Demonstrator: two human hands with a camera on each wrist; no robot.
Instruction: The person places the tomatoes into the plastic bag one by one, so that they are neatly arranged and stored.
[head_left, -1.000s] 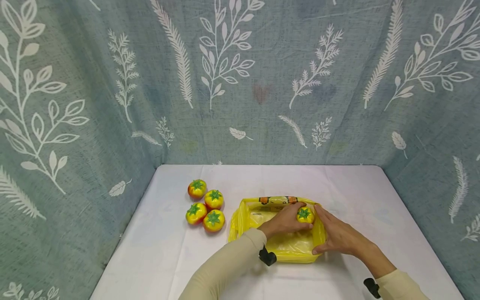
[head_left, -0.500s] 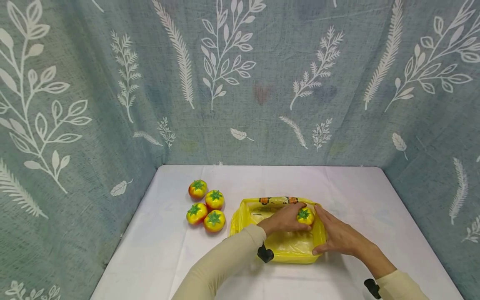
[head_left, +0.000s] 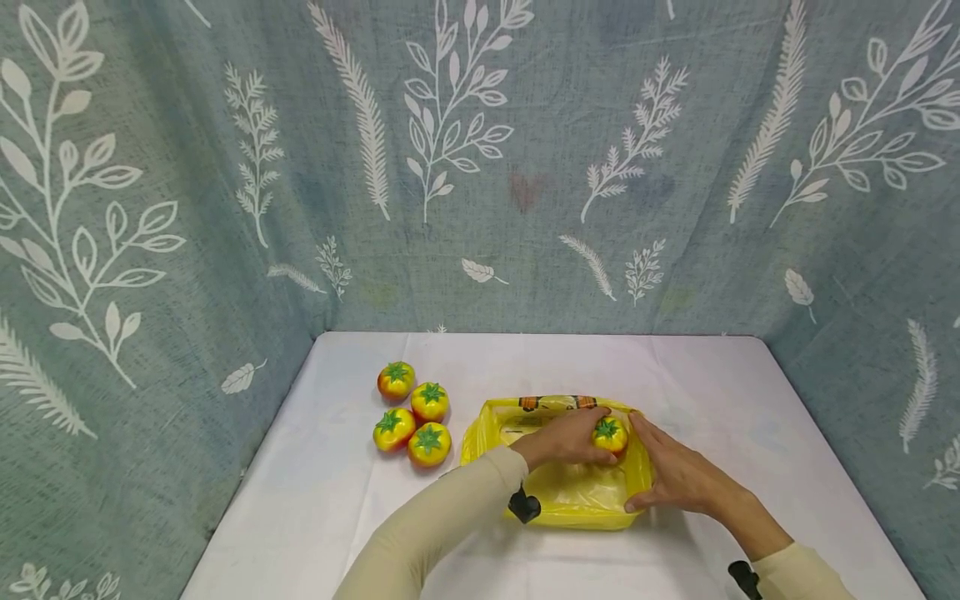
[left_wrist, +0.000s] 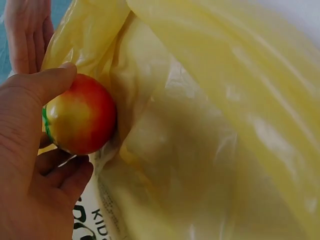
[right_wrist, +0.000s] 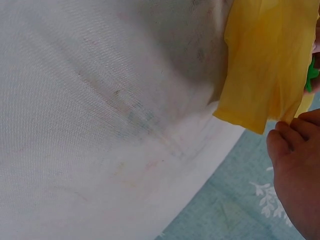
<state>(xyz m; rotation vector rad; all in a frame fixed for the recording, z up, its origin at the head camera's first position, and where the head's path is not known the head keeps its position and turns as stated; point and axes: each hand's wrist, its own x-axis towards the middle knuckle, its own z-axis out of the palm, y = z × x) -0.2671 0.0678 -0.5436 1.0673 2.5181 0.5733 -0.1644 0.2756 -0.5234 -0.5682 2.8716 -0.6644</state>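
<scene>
My left hand (head_left: 566,439) reaches inside a yellow plastic bag (head_left: 581,518), whose mouth stands wide in a box shape. Its thumb and fingers grip a red-and-yellow tomato (head_left: 611,435) with a green star-shaped top, near the bag's right end. In the left wrist view the tomato (left_wrist: 85,117) lies close by the bag's wall, thumb above and fingers below. My right hand (head_left: 678,471) holds the bag's right side by the rim, fingers toward the far corner and thumb at the near one. The right wrist view has its fingers curled at the bag's edge (right_wrist: 265,70).
Several more tomatoes (head_left: 430,445) sit grouped on the white-covered table (head_left: 285,508), left of the bag. Dark lettering shows at the bag's inside in the left wrist view. A grey-green leaf-print curtain (head_left: 480,167) surrounds the table's back and sides.
My left forearm has shifted slightly left and down while the hand stays on the tomato, which sits slightly differently in the grip. My right hand holds its place on the bag.
</scene>
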